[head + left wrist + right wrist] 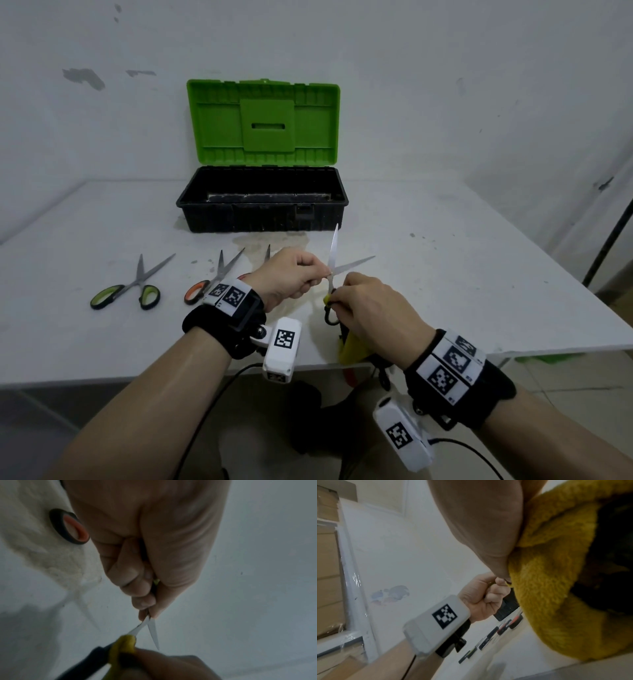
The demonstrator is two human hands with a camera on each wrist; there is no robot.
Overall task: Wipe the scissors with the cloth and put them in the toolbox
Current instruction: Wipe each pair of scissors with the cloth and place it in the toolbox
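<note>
A pair of scissors (333,255) with black handles is held up over the table's front edge, its blades spread in a V. My left hand (320,274) pinches it at the pivot between thumb and fingertips (145,601). My right hand (342,299) grips a yellow cloth (350,349) bunched against the handle end; one black loop (330,318) sticks out. In the left wrist view the blades (152,630) cross just below my fingers, with the cloth (123,646) under them. The right wrist view is filled by the cloth (556,588). The toolbox (239,216) stands open behind.
Green-handled scissors (137,284) and orange-handled scissors (212,277) lie open on the table to the left; another blade tip (269,251) shows behind my left hand. A white fuzzy cloth (42,540) lies under an orange handle loop (68,526). The toolbox's green lid (263,123) stands upright.
</note>
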